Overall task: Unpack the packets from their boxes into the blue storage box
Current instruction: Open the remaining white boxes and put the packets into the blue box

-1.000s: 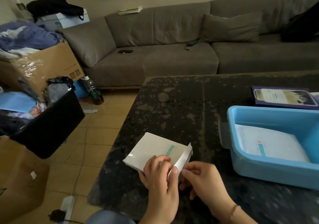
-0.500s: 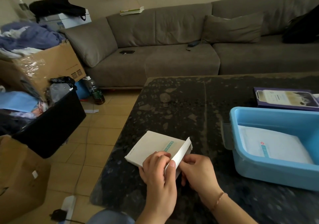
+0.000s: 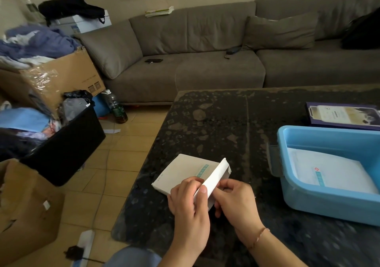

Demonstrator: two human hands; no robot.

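Head view. Flat white box [image 3: 185,172] lying on dark speckled table [image 3: 236,126], near the front left corner, teal strip printed on top face. End flap [image 3: 213,179] raised, standing up at the near right end of the box.

Left hand [image 3: 189,207] resting on the near end of the box, fingers curled over its top face, thumb against the raised flap: gripping the box. Right hand [image 3: 234,201] just right of the flap, fingers curled, fingertips at the opened end behind the flap; pinching something there or merely touching, cannot tell. Thin bracelet [image 3: 259,237] on right wrist.

Blue storage box [image 3: 308,203] on table to the right, well apart from the white box, partly cut off by the frame edge. One white packet [image 3: 329,174] lying flat inside on its floor, teal strip and small red mark visible. Purple flat box [image 3: 342,115] on table just behind the storage box.

Grey sofa [image 3: 216,61] beyond the table. Cardboard boxes and black bin [image 3: 67,147] with clothes on tiled floor, left. Plastic bottle [image 3: 116,107] standing on floor near the sofa corner.
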